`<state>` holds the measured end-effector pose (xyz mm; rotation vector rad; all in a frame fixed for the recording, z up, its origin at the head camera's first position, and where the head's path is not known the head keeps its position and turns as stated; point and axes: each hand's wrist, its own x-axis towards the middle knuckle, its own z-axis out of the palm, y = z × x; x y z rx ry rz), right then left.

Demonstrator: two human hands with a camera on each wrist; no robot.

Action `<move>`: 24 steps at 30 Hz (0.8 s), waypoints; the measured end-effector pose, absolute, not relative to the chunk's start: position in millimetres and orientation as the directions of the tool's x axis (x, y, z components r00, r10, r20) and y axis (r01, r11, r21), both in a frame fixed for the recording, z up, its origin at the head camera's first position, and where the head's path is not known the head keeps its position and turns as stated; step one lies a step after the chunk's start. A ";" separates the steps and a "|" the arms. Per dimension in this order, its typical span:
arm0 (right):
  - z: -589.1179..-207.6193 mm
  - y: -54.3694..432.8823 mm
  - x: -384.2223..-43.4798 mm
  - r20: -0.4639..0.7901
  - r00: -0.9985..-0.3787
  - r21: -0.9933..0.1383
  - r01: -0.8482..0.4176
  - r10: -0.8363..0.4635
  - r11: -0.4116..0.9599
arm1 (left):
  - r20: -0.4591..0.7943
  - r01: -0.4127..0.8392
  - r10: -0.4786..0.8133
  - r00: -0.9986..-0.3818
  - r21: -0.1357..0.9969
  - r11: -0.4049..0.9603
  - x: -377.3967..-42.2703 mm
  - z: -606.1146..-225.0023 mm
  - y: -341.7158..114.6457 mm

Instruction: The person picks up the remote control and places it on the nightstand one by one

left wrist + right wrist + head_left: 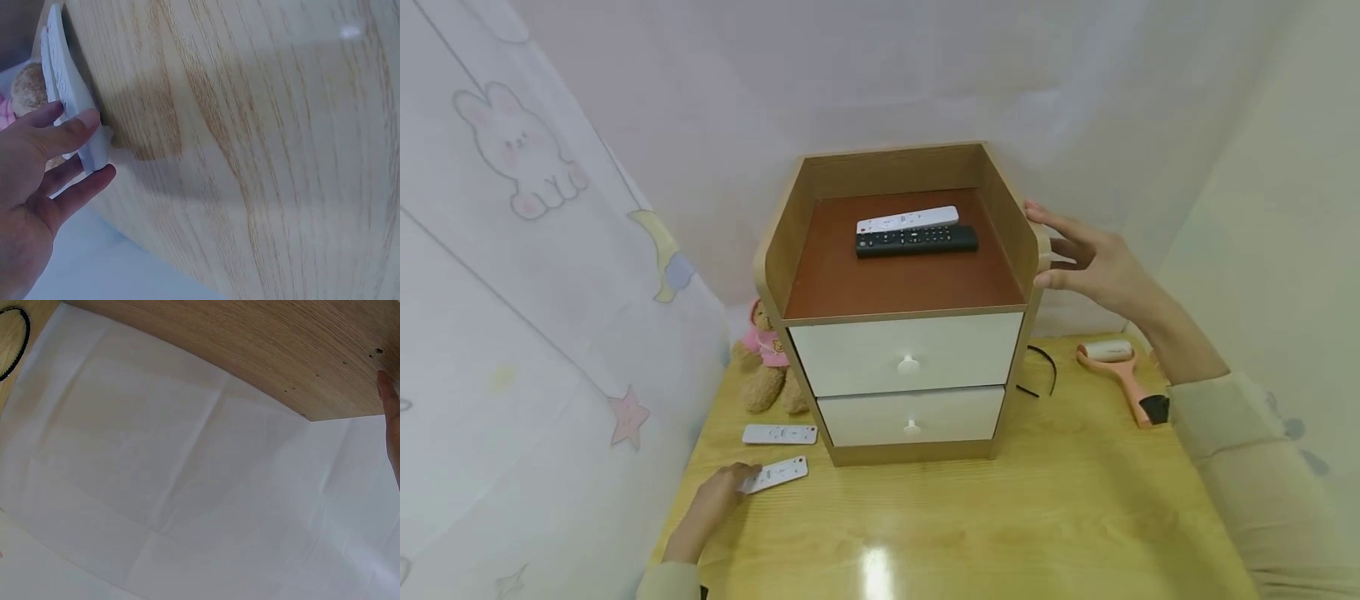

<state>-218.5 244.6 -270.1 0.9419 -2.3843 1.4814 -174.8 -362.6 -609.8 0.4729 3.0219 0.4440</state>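
My left hand [718,500] pinches the near end of a white remote [781,473] low at the table's left side. In the left wrist view, the thumb lies on one side of this remote [75,94] and the fingers on the other. A second white remote [780,434] lies just behind it. My right hand [1093,262] rests its spread fingers against the right side panel of a small wooden cabinet [1033,242]. The right wrist view catches one finger [389,400] on that panel. On the cabinet's brown top lie a white remote [907,220] and a black remote [917,242].
Two white drawers [850,358] with round knobs face me. A teddy bear [763,387] in pink sits left of the cabinet. To its right lie a thin black band [1049,367] and an orange-handled lint roller [1123,379]. White cloth walls [700,108] surround the table.
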 end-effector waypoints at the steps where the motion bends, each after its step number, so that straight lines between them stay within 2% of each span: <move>1: -266.4 244.0 -217.0 0.465 -0.781 -0.740 -0.601 -0.418 0.301 | 0.001 0.300 0.312 -0.950 0.286 0.910 -176.2 -608.0 -361.8; 10: -259.8 238.3 -210.7 0.501 -0.739 -0.724 -0.643 -0.450 0.249 | 0.048 0.310 0.311 -0.949 0.302 0.901 -169.3 -589.6 -362.6; 17: -259.4 238.1 -209.2 0.497 -0.745 -0.723 -0.639 -0.445 0.263 | 0.121 0.308 0.284 -0.951 0.361 0.880 -162.3 -581.7 -359.7; 24: -260.4 238.0 -211.4 0.499 -0.742 -0.731 -0.638 -0.447 0.243 | 0.226 0.336 0.269 -0.936 0.355 0.872 -161.8 -576.6 -363.6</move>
